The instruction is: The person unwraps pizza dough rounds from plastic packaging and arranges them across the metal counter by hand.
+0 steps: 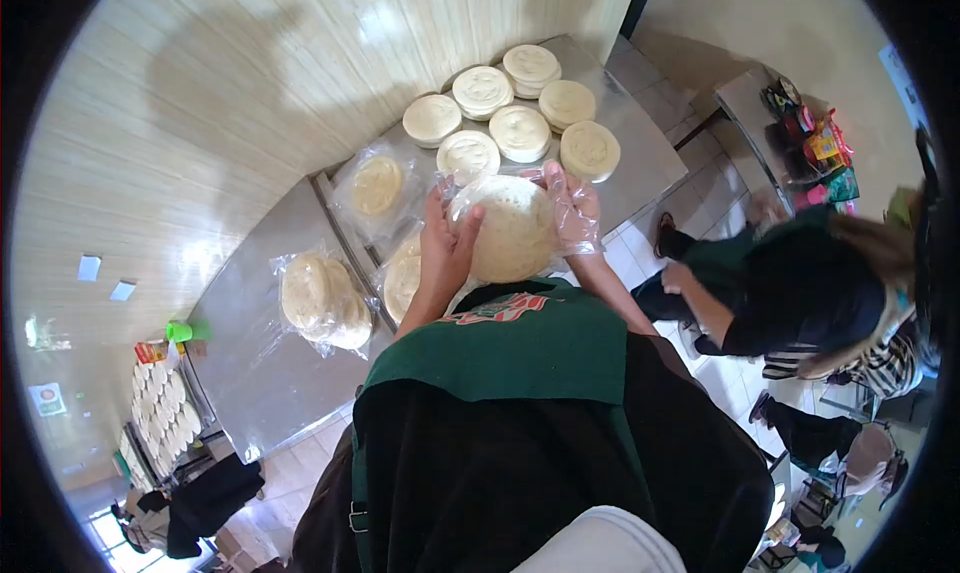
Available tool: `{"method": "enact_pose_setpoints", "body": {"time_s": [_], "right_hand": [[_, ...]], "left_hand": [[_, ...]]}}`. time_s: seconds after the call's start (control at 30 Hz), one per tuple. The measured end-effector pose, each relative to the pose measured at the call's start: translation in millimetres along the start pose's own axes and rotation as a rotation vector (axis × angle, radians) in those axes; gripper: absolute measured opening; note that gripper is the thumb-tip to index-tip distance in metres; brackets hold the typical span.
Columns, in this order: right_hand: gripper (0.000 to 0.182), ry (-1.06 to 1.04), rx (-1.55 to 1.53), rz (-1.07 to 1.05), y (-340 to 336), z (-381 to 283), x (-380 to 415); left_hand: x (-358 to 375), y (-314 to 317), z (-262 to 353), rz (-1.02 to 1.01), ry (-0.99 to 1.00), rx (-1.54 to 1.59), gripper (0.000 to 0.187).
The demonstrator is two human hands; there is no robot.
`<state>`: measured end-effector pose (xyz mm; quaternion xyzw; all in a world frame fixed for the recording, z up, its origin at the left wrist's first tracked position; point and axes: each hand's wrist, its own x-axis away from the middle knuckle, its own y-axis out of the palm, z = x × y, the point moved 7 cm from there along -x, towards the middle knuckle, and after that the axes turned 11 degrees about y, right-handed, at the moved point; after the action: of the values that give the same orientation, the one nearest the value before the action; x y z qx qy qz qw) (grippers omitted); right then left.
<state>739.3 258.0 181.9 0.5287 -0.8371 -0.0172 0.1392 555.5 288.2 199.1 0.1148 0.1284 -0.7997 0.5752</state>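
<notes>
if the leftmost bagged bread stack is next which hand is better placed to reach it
Probably the left hand: it is nearer the bagged bread stack, while the right hand is across the held bread. Both hands are on that bread, so the left should let go first.

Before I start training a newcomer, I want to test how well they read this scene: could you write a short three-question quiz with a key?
1. True or false: the left hand and right hand both hold the raised bread round.
2. In the picture, where does the bagged bread pile lie from that round? A: to its right. B: to its left. C: on top of it.
3. How many unbagged bread tops show on the metal table beyond the hands?

Key: 1. True. 2. B. 3. Seven.
</notes>
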Motion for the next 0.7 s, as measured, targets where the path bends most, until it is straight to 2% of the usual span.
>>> {"method": "enact_pose_setpoints", "body": {"time_s": [0.07, 0.17, 0.23, 0.27, 0.3, 0.4, 0.5, 0.57, 0.7], "right_hand": [[0.041, 0.021, -0.032, 0.025, -4, 13, -7], [0.041, -0.007, 0.197, 0.118, -4, -18, 9], [0.045, -0.117, 0.082, 0.14, -7, -17, 2], [0.047, -0.169, 0.026, 0.144, -10, -17, 2], [0.047, -0.138, 0.0, 0.159, -13, -17, 0], [0.048, -0.045, -0.091, 0.211, -26, -11, -6], [0.043, 0.018, -0.32, 0.239, -40, 3, -19], [0.043, 0.051, -0.285, 0.26, -47, 8, -25], [0.043, 0.105, -0.097, 0.436, -68, 49, -46]], "left_hand": [[-2, -1, 3, 0.015, 0.029, -0.069, 0.054], [2, -10, -13, -0.007, 0.102, -0.214, 0.053], [3, -19, -13, 0.048, 0.108, -0.194, 0.051], [3, -22, -10, 0.044, 0.046, -0.139, 0.052], [5, -25, -11, 0.042, -0.02, -0.089, 0.054], [11, -21, 0, -0.082, 0.102, -0.181, 0.062], [10, -11, 34, -0.155, 0.374, -0.455, 0.069], [8, -10, 34, -0.183, 0.439, -0.475, 0.047], [9, -10, 31, -0.238, 0.476, -0.496, 0.024]]}}
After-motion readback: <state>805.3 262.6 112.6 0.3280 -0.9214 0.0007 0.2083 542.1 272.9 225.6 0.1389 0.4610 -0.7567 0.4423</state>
